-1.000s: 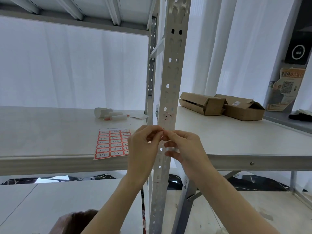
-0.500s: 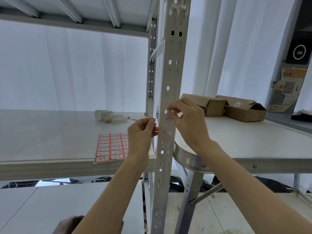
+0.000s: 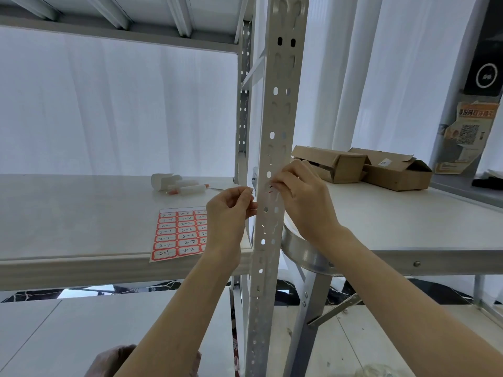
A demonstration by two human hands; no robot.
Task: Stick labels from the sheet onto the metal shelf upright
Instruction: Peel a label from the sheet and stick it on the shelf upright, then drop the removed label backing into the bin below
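Take the upright (image 3: 272, 159) as the mark. Left of it, the label sheet (image 3: 179, 235) lies on the shelf board (image 3: 81, 213) at the front edge, with tubes (image 3: 177, 183) further back. The left hand (image 3: 227, 216) is just left of the upright and the right hand (image 3: 304, 202) just right, pinching a label (image 3: 270, 186) on its face. Right and behind, cardboard boxes (image 3: 394, 172) sit on a table (image 3: 408, 221).

Sheer white curtains (image 3: 122, 104) hang across the whole back, and soft daylight glows through them. A pale shelf board (image 3: 68, 213) spans the left. A white worktop (image 3: 408, 227) on metal legs stands to the right, with two open cardboard boxes (image 3: 394, 172) near its far edge. Below lies a pale tiled floor (image 3: 40, 336) with a dark marbled strip (image 3: 141, 289).
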